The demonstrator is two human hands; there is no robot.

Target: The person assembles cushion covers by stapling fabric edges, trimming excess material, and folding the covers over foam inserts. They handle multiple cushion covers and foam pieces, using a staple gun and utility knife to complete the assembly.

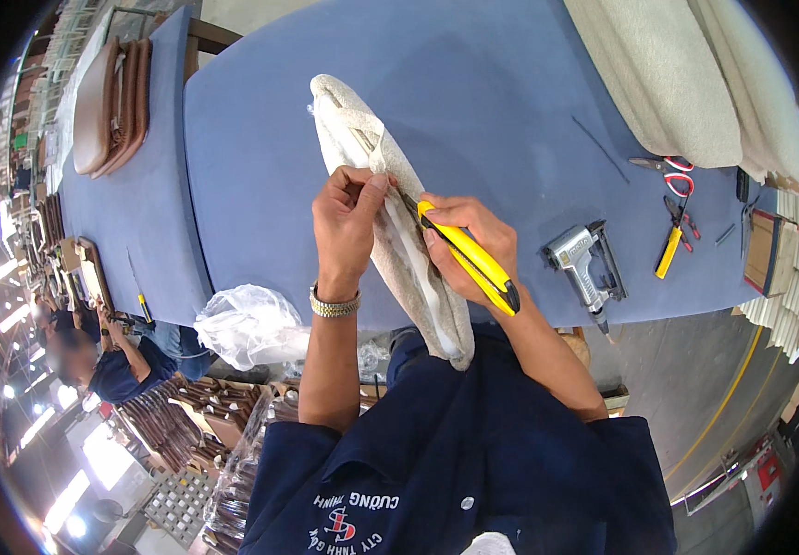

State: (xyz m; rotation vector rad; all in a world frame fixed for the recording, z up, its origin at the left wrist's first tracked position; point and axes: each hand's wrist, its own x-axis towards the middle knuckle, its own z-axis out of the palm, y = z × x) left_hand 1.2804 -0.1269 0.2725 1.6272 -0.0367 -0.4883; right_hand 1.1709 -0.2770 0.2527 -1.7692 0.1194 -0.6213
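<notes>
The left hand's fingers are pinching the edge of the pad, likely holding it taut; the right hand's are gripping a knife angled toward that edge. The pad is slanting across the bench's near edge, apparently bracing near the body.

Yellow-and-black cutter, flecked cream padded piece, plain blue tabletop
</notes>
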